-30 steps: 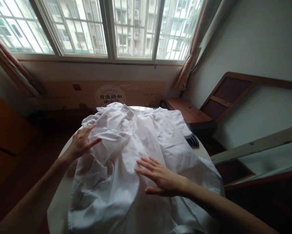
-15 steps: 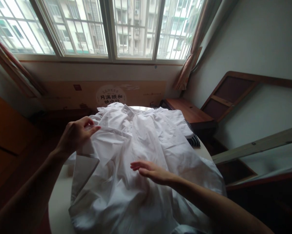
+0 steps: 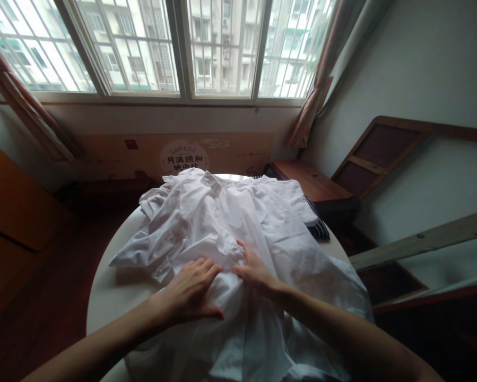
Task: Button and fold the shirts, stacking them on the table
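Left hand (image 3: 190,289) and right hand (image 3: 256,270) flat on a white shirt (image 3: 230,212).
The shirt is crumpled and covers most of the round table (image 3: 106,286), its collar at 12 o'clock and folds bunched toward 9. Both palms press down side by side near 6 o'clock, fingers extended, gripping nothing.

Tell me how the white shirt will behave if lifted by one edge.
Probably floppy: the crumpled white cloth shirt lies in soft folds and drapes over the round white table. Likely light: it bunches under the left hand and right hand.
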`<state>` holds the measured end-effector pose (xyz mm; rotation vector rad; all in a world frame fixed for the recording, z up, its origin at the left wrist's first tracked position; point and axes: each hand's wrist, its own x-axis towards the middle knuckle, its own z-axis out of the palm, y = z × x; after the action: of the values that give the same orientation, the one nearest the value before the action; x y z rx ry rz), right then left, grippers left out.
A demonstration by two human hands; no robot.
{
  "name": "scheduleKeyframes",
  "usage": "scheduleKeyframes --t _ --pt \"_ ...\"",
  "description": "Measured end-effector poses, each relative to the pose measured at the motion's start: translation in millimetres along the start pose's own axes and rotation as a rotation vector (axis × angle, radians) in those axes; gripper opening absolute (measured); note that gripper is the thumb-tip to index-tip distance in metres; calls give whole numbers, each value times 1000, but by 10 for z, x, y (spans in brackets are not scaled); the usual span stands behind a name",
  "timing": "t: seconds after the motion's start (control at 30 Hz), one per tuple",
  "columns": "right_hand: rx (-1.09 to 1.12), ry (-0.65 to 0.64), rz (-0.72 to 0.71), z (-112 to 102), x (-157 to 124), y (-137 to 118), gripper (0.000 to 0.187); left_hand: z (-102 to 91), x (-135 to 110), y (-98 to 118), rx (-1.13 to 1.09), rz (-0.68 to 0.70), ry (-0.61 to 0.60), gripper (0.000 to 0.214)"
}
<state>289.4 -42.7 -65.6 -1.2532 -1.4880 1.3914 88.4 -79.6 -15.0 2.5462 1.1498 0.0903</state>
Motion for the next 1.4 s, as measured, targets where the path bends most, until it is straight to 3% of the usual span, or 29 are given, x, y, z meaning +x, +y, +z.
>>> scheduleKeyframes --t 0.07,0.13,0.2,0.27,0.37,0.43,0.5,0.6,0.63,0.7,0.77,0.87,0.93,1.03,1.13,1.2,1.3,1.33,1.4 --pt "-110 32 -125 -23 -91 -35 78 -15 -75 -13 -63 20 -162 29" --pt "-218 16 -238 -26 -213 -82 70 -26 -142 11 -173 64 -273 15" --pt "-336 -50 -311 -24 -341 -124 50 -34 -177 13 -301 78 -327 15" --pt "-471 -204 -314 -42 -427 -157 34 -47 -170 -37 -395 68 -436 18" --pt "-625 -464 -249 -178 -379 -218 32 -122 -67 -171 -447 58 -672 30" --pt "-624 -424 -219 -384 -194 -282 36 -233 84 -254 -509 81 -704 38" --pt "-582 -127 -214 -685 94 -347 34 -357 322 -323 -553 122 -495 41" --pt "-647 538 -237 -1213 579 -365 43 -406 820 -442 -353 82 53 48" --pt "-717 688 -188 -1374 717 -339 50 -362 995 -493 -226 23 164 53" --pt "-837 803 -38 -1629 927 -250 62 -197 1299 -609 -3 -102 195 67" --pt "-931 791 97 -1779 1046 -155 70 14 1494 -724 120 -171 106 74" --pt "-965 617 182 -1819 1088 -96 63 269 1575 -858 170 -173 43 75" --pt "-1002 524 109 -1735 1043 -132 48 351 1553 -911 165 -157 41 76" --pt "-1185 432 -146 -1469 884 -232 45 352 1538 -947 140 -139 37 78" --pt "-1337 110 -298 -1150 684 -290 42 246 1613 -935 61 -156 98 70" --pt "-1342 -54 -328 -993 584 -285 35 144 1702 -892 -30 -214 237 60" --pt "-1196 -54 -353 -934 535 -236 35 26 1846 -775 -69 -167 478 57" --pt "-1111 -17 -347 -963 547 -216 37 13 1890 -730 -41 -100 505 57" --pt "-920 117 -309 -1079 605 -174 37 41 1968 -652 34 35 447 58"
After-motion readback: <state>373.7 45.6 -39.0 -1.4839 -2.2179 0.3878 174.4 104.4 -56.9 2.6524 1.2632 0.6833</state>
